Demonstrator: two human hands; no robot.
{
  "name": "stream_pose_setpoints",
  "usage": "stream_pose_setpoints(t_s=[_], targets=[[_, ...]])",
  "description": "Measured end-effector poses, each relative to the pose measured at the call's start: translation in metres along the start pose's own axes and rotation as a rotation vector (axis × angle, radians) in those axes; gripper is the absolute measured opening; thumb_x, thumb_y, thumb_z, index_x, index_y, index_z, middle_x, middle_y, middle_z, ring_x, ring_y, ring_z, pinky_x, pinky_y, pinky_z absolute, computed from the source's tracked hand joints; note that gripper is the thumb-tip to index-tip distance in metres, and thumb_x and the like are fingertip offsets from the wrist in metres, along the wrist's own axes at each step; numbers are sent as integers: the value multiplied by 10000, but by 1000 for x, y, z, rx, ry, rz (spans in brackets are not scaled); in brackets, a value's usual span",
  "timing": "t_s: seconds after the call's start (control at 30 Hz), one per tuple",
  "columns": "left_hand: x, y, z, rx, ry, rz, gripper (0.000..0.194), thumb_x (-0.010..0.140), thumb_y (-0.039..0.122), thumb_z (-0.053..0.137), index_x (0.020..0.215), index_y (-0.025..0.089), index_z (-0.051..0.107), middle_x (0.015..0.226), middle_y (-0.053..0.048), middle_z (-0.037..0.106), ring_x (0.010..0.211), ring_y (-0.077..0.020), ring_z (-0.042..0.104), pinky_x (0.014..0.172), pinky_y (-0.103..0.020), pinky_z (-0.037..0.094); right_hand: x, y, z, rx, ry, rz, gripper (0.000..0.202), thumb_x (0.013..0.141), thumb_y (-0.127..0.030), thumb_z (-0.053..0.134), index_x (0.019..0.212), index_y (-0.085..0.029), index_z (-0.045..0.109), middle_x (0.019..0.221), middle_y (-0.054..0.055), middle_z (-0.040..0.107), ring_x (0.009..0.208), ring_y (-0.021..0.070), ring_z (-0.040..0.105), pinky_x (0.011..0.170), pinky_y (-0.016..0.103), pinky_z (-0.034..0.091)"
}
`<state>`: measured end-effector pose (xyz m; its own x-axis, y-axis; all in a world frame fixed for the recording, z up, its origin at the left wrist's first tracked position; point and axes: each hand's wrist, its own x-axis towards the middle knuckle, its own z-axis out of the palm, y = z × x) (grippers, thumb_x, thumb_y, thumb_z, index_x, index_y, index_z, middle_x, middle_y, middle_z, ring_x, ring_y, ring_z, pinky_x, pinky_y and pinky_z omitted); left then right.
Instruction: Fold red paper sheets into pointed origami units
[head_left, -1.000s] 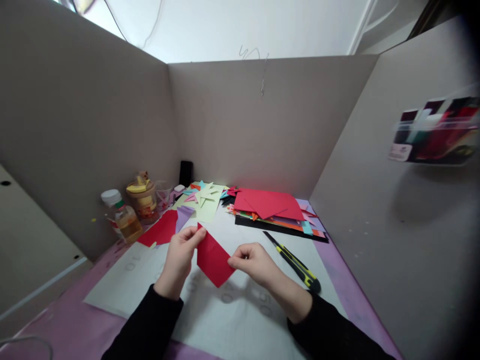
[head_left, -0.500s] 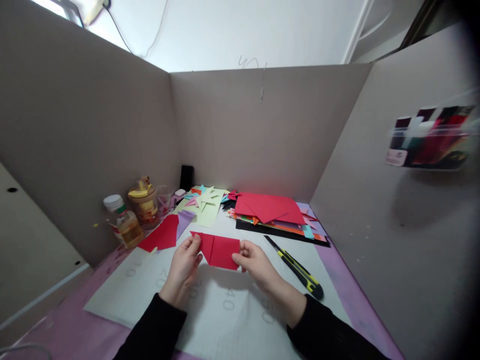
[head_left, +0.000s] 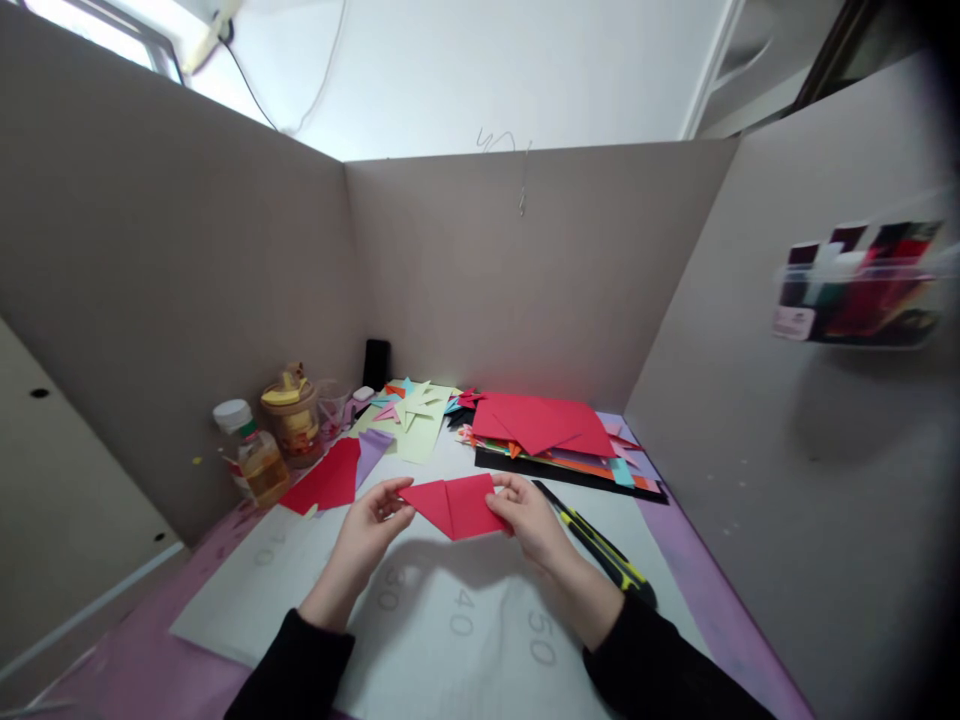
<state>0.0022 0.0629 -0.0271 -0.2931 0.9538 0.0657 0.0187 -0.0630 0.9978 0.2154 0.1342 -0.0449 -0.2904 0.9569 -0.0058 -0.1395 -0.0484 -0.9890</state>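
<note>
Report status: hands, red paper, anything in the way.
Right hand pinching folded red paper by its square end; left hand at pointed end, grip unclear. Paper up over white numbered sheet. Utility knife beside right hand, not blocking.

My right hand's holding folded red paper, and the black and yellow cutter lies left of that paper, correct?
Not quite: the head view shows the black and yellow cutter lying right of the folded red paper. Your right hand does hold the paper.

Head cam, wearer's POV, facing fwd & down, desk (head_left: 169, 665) near, back partition (head_left: 480, 290) beyond
</note>
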Motion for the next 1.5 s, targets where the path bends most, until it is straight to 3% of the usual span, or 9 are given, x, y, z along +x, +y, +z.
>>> stream_pose_setpoints(t_s=[0.2, 0.4, 0.6, 0.87, 1.03, 1.27, 1.33, 1.4, 1.5], targets=[[2, -4, 1, 97, 24, 29, 344, 603, 316, 744, 895, 138, 703, 666, -32, 642, 608, -159, 570, 546, -238, 435, 0, 0, 1, -28, 1, -17, 351, 644, -392, 718, 876, -167, 582, 486, -86, 451, 409, 75, 367, 400, 189, 254], [3, -19, 5, 176, 62, -13, 271, 680, 416, 691, 679, 146, 698, 596, -35, 637, 619, -198, 603, 545, -254, 451, -4, 4, 7, 135, 3, -27, 629, 756, -716, 493, 1046, -165, 583, 733, 43, 631, 550, 138, 543, 453, 223, 374], [-2, -28, 23, -199, 82, -201, 371, 624, 396, 758, 879, 146, 654, 651, -10, 667, 603, -152, 628, 547, -212, 437, -6, 12, 13, 149, 20, -35, 656, 617, -456, 774, 1137, -192, 474, 881, 52, 655, 668, 168, 605, 493, 225, 430], [-5, -38, 32, -288, -91, -238, 368, 615, 335, 774, 873, 139, 600, 702, -33, 683, 581, -148, 612, 513, -210, 397, -2, 17, 15, 210, 49, -21, 594, 568, -213, 731, 1083, -192, 436, 781, 7, 662, 585, 148, 590, 475, 214, 399], [3, -47, 27, -250, -27, -219, 388, 590, 358, 782, 844, 144, 581, 621, 16, 634, 474, -90, 509, 458, -183, 340, 3, 24, 8, 146, 69, -6, 614, 636, -369, 739, 1128, -180, 423, 614, -48, 602, 469, 120, 519, 445, 205, 347], [5, -48, 22, -214, 24, -217, 341, 614, 323, 716, 861, 130, 581, 680, -1, 645, 503, -81, 514, 464, -171, 357, 11, 31, -3, 44, 163, -34, 523, 765, -509, 608, 1136, -182, 438, 760, 16, 617, 644, 177, 619, 526, 252, 434], [5, -50, 22, -183, 42, -214, 334, 610, 291, 692, 871, 132, 557, 598, 19, 620, 444, -68, 470, 433, -160, 318, 8, 34, -4, -144, 215, -181, 483, 811, -448, 563, 1190, -179, 433, 962, 97, 637, 813, 227, 648, 634, 327, 498], [6, -53, 21, -156, 54, -221, 353, 612, 260, 673, 913, 130, 541, 532, 39, 592, 391, -59, 422, 400, -155, 272, 1, 35, -5, -483, 226, -487, 443, 831, -308, 543, 1246, -183, 452, 1230, 162, 554, 1110, 288, 561, 855, 438, 477], [8, -60, 22, -127, 37, -223, 493, 623, 203, 664, 1083, 107, 511, 513, 41, 589, 394, -76, 451, 401, -156, 291, -6, 35, -4, -1020, -40, -996, 471, 839, -105, 489, 1294, -228, 491, 1370, 118, 493, 1332, 292, 355, 1070, 537, 271]])
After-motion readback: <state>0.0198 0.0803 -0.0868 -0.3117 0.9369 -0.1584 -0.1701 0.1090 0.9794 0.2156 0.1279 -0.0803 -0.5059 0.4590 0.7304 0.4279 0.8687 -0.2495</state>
